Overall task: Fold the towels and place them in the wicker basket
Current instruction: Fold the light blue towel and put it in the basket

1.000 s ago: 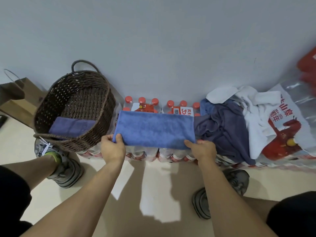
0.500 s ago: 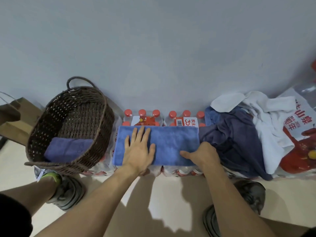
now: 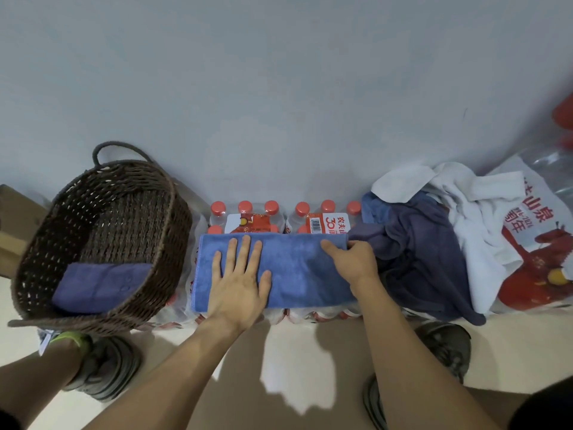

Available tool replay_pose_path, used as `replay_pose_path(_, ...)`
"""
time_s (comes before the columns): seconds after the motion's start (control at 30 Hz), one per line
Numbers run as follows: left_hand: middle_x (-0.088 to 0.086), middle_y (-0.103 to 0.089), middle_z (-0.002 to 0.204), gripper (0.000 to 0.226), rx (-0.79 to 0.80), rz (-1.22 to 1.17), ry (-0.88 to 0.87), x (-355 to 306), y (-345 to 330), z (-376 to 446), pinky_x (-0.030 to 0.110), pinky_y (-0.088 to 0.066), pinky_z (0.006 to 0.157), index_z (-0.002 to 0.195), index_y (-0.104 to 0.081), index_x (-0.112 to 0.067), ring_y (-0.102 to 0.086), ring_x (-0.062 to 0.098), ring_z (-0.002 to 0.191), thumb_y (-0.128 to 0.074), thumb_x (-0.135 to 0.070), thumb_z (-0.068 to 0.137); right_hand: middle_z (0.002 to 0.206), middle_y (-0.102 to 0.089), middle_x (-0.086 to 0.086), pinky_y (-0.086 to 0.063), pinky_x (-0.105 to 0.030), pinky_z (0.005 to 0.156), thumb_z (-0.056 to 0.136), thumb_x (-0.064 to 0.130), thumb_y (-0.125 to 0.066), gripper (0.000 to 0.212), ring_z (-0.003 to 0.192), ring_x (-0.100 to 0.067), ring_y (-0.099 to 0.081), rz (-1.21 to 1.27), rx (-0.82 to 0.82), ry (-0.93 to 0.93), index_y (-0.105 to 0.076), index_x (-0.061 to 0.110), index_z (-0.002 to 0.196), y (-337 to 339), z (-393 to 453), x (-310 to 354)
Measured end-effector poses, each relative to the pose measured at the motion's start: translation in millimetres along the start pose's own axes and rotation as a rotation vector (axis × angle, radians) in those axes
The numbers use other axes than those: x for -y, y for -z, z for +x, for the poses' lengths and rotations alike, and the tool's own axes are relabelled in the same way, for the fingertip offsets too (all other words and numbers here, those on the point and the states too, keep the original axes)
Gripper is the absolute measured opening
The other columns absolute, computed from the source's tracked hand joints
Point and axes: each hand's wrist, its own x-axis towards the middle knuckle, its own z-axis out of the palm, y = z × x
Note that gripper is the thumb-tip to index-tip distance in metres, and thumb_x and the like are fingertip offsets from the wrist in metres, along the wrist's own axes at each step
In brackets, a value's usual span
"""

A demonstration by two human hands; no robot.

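A blue towel [image 3: 297,268], folded into a long strip, lies on packs of water bottles [image 3: 257,217] against the wall. My left hand [image 3: 238,280] presses flat on its left half, fingers spread. My right hand [image 3: 350,262] grips the strip's right end, thumb on top and fingers curled under the edge. The brown wicker basket [image 3: 130,187] stands to the left, tilted toward me, with one folded purple-blue towel [image 3: 99,287] inside. A heap of unfolded towels lies to the right: a dark purple one [image 3: 418,259] and a white one [image 3: 459,206].
A grey wall rises right behind the bottles. A large plastic-wrapped pack with red print [image 3: 539,243] sits at far right under the white towel. My shoes [image 3: 102,364] [image 3: 446,342] stand on the beige floor below. A cardboard box [image 3: 12,231] is at far left.
My left hand let go of the towel's left corner and now lies flat on top of it. My right hand shifted up along the right end, from the near corner to the far corner.
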Motion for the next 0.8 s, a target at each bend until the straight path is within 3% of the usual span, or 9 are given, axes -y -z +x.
replay_pose_path(0.07, -0.001, 0.010, 0.164, 0.063, 0.003, 0.006, 0.000, -0.7, 0.9, -0.1, 0.044, 0.017, 0.118, 0.156, 0.005, -0.025, 0.015, 0.021, 0.151, -0.016, -0.049, 0.102, 0.082, -0.071, 0.002, -0.049, -0.028, 0.069, 0.077, 0.033, -0.081, 0.026, 0.076, -0.016, -0.065, 0.111, -0.024, -0.065, -0.070, 0.010, 0.079, 3.9, 0.3, 2.1)
replay_pose_path(0.13, 0.000, 0.011, 0.164, 0.063, 0.014, 0.020, 0.002, -0.1, 1.3, -0.4, 0.044, 0.016, 0.119, 0.156, 0.005, -0.025, 0.015, 0.021, 0.150, -0.014, -0.049, 0.102, 0.069, -0.068, 0.004, -0.048, -0.025, 0.060, 0.072, 0.032, -0.085, 0.030, 0.066, -0.012, -0.062, 0.197, -0.060, -0.004, -0.068, 0.008, 0.071, 5.7, -3.8, 8.2)
replay_pose_path(0.23, 0.000, 0.009, 0.165, 0.063, 0.017, 0.013, 0.003, -0.6, 2.8, -1.0, 0.045, 0.016, 0.119, 0.156, 0.004, -0.025, 0.015, 0.022, 0.151, -0.014, -0.049, 0.102, 0.059, -0.055, 0.002, -0.044, -0.022, 0.054, 0.073, 0.026, -0.084, 0.030, 0.056, -0.007, -0.049, 0.100, -0.083, 0.316, -0.060, 0.007, 0.068, 8.1, -12.7, 16.3)
replay_pose_path(0.37, -0.002, 0.006, 0.165, 0.062, 0.031, -0.055, 0.003, -0.2, 5.1, 0.3, 0.045, 0.014, 0.119, 0.157, -0.001, -0.026, 0.012, 0.020, 0.151, -0.018, -0.049, 0.102, 0.058, -0.051, 0.000, -0.041, -0.022, 0.053, 0.083, 0.028, -0.076, 0.030, 0.053, -0.005, -0.046, -0.088, -0.119, 0.388, -0.056, 0.014, 0.067, 15.6, -7.9, 12.4)
replay_pose_path(0.43, -0.001, 0.000, 0.165, 0.061, 0.026, -0.082, 0.008, -0.4, 7.0, 1.2, 0.046, 0.009, 0.121, 0.157, -0.008, -0.026, 0.007, 0.020, 0.152, -0.022, -0.048, 0.102, 0.071, -0.056, -0.003, -0.043, -0.032, 0.061, 0.090, 0.034, -0.067, 0.027, 0.064, -0.013, -0.054, -0.271, -0.099, 0.370, -0.057, 0.014, 0.074, 14.7, -6.7, 3.3)
replay_pose_path(0.5, 0.001, -0.013, 0.164, 0.059, -0.012, -0.077, 0.039, -1.2, 10.5, 4.1, 0.050, 0.001, 0.121, 0.156, -0.019, -0.024, -0.005, 0.022, 0.152, -0.024, -0.046, 0.101, 0.101, -0.060, -0.014, -0.047, -0.037, 0.073, 0.095, 0.041, -0.058, 0.035, 0.089, -0.031, -0.061, -0.472, -0.092, 0.337, -0.062, 0.007, 0.102, 6.4, -9.7, -3.4)
replay_pose_path(0.57, 0.004, -0.022, 0.162, 0.058, -0.041, -0.068, 0.076, -1.9, 12.9, 6.4, 0.052, -0.006, 0.120, 0.153, -0.027, -0.021, -0.014, 0.023, 0.150, -0.025, -0.046, 0.101, 0.114, -0.060, -0.017, -0.047, -0.038, 0.076, 0.096, 0.038, -0.054, 0.037, 0.100, -0.036, -0.060, -0.509, -0.108, 0.312, -0.057, 0.006, 0.114, 0.1, -11.3, -6.1)
replay_pose_path(0.67, 0.004, -0.011, 0.164, 0.061, -0.010, -0.060, 0.049, -1.2, 8.4, 5.2, 0.051, 0.000, 0.121, 0.156, -0.018, -0.021, -0.004, 0.024, 0.152, -0.023, -0.047, 0.101, 0.114, -0.063, -0.015, -0.049, -0.041, 0.080, 0.099, 0.027, -0.052, 0.024, 0.102, -0.036, -0.061, -0.446, -0.110, 0.308, -0.056, 0.009, 0.114, 4.9, -9.1, -6.2)
replay_pose_path(0.8, 0.000, -0.003, 0.165, 0.061, -0.003, -0.057, 0.009, -7.5, 3.2, 2.7, 0.051, 0.007, 0.121, 0.157, -0.009, -0.025, 0.004, 0.022, 0.152, -0.012, -0.049, 0.101, 0.091, -0.065, -0.008, -0.045, -0.035, 0.072, 0.097, 0.027, -0.058, 0.014, 0.087, -0.030, -0.061, -0.320, -0.164, 0.375, -0.059, 0.013, 0.095, 31.9, -8.6, -5.7)
